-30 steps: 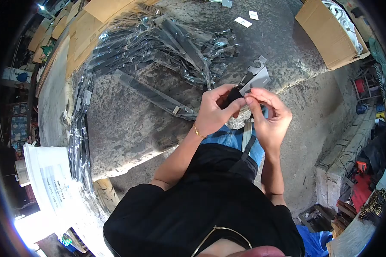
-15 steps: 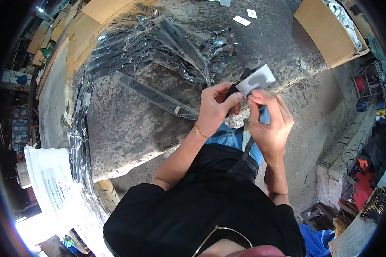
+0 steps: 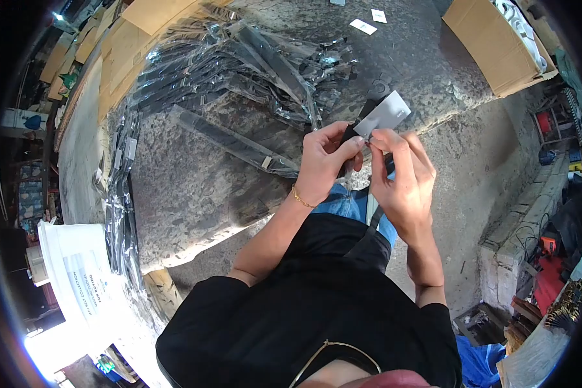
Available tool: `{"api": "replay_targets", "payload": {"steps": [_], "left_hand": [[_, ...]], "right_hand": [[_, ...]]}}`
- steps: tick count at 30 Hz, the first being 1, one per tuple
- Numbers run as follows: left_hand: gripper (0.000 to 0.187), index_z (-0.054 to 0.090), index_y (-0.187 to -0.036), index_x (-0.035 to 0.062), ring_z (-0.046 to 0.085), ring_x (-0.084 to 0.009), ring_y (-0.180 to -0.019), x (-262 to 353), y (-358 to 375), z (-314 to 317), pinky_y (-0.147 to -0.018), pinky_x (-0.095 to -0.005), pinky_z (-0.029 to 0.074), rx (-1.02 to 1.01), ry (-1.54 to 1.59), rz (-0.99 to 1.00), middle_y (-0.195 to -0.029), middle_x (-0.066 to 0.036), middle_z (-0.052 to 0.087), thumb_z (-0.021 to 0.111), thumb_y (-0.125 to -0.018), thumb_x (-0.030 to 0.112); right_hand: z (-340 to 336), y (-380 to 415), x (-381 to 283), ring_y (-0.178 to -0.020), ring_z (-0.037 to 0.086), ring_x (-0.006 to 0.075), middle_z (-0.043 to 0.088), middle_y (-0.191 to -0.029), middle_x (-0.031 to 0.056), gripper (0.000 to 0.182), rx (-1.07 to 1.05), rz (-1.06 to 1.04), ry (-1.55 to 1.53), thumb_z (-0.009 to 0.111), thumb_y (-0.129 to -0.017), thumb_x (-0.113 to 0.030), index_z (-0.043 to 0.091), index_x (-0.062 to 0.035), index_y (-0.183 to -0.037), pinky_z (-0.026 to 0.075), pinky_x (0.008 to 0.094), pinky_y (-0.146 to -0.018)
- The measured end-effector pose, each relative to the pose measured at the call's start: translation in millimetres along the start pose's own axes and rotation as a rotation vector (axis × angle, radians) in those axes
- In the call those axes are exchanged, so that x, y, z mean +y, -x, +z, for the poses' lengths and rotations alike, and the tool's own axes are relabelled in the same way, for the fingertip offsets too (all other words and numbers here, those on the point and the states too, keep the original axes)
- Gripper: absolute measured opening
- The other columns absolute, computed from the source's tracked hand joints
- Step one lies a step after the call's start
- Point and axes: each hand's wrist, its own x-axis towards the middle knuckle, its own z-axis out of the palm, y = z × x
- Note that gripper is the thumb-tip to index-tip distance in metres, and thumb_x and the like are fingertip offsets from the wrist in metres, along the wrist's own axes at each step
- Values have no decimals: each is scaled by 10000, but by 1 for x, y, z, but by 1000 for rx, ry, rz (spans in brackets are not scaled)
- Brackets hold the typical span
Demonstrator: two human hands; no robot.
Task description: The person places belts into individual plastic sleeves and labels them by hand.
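Observation:
My left hand (image 3: 323,165) grips the end of a black strap (image 3: 350,134) over the edge of the stone table (image 3: 194,187); the strap's lower part hangs down past my lap at the blue jeans. My right hand (image 3: 401,181) pinches a small white card tag (image 3: 384,114) at the strap's end, thumb and forefinger closed on it. Both hands touch at the strap end. A gold bracelet sits on my left wrist.
A heap of straps in clear plastic sleeves (image 3: 239,64) covers the table's far side, one sleeved strap (image 3: 229,143) lying apart nearer me. More sleeves hang over the left edge (image 3: 119,213). A cardboard box (image 3: 498,45) stands at right, white tags (image 3: 363,26) lie far, a white bucket (image 3: 77,278) at left.
The white tag has turned and shifted slightly up and left at the strap end. My right hand has moved closer to my left hand, fingers now pinching the tag's lower edge.

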Motion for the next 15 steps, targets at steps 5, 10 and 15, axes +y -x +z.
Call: {"api": "replay_targets", "payload": {"steps": [5, 10, 15], "left_hand": [[102, 616, -898, -11, 556, -54, -584, -1, 0, 1, -516, -194, 411, 7, -82, -5, -668, -6, 597, 612, -875, 89], [119, 615, -904, -9, 555, -48, -576, -5, 1, 0, -510, -191, 405, 22, -58, 2, -671, -4, 600, 619, -877, 107], [120, 614, -898, -7, 548, -45, -573, -5, 0, 1, -500, -190, 394, 14, -56, -1, -671, -3, 599, 616, -879, 112]], "right_hand": [[0, -2, 2, -698, 579, 252, 580, -752, 96, 272, 2, -6, 14, 626, -721, 103, 583, 4, -971, 479, 363, -601], [0, -1, 4, -682, 621, 234, 625, -775, 102, 323, -3, -29, 29, 658, -686, 139, 590, -11, -964, 499, 309, -570], [1, 2, 4, -706, 572, 255, 574, -751, 101, 308, -4, 20, 15, 626, -706, 105, 583, 8, -995, 475, 360, -618]]}}
